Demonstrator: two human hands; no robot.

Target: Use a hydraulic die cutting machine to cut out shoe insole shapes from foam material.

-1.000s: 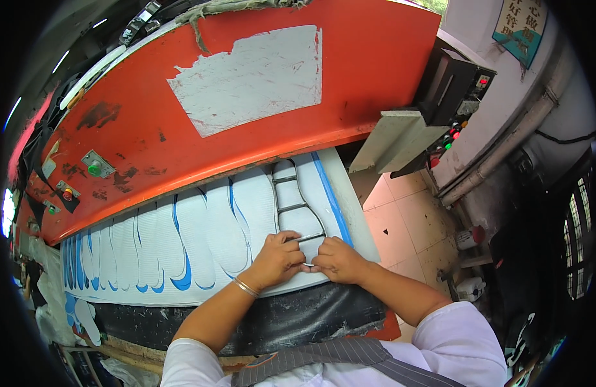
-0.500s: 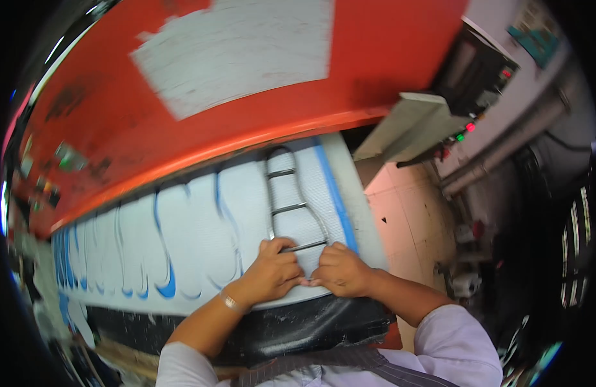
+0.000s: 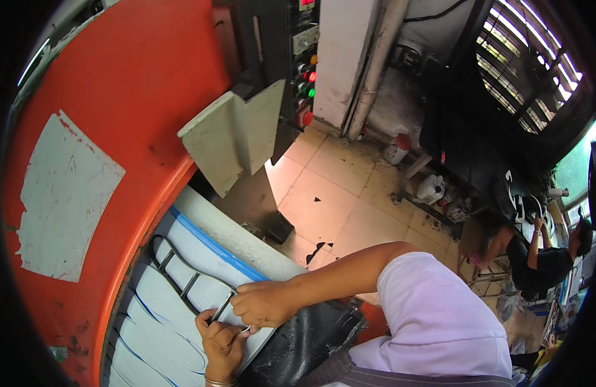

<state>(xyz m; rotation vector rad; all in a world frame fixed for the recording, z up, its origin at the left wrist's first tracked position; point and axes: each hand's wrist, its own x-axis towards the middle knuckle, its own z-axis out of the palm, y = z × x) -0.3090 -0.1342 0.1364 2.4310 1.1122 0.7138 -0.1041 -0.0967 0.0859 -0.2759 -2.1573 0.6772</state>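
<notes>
Both hands close together, fingers curled: left hand (image 3: 222, 343) pinching the near left edge of a sole-shaped metal frame (image 3: 190, 284), right hand (image 3: 264, 304) pinching its near right edge. Frame lies on a white ribbed sheet (image 3: 157, 322), stretching from the fingers away and leftward, crossbars visible. Blue strip (image 3: 217, 244) beyond the right hand; black sheet (image 3: 288, 345) nearer the body; orange-red machine (image 3: 162, 77) past the frame's far end.

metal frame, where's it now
In the head view's lower left, the metal frame lies on the white sheet, left hand and right hand at its near end.
</notes>
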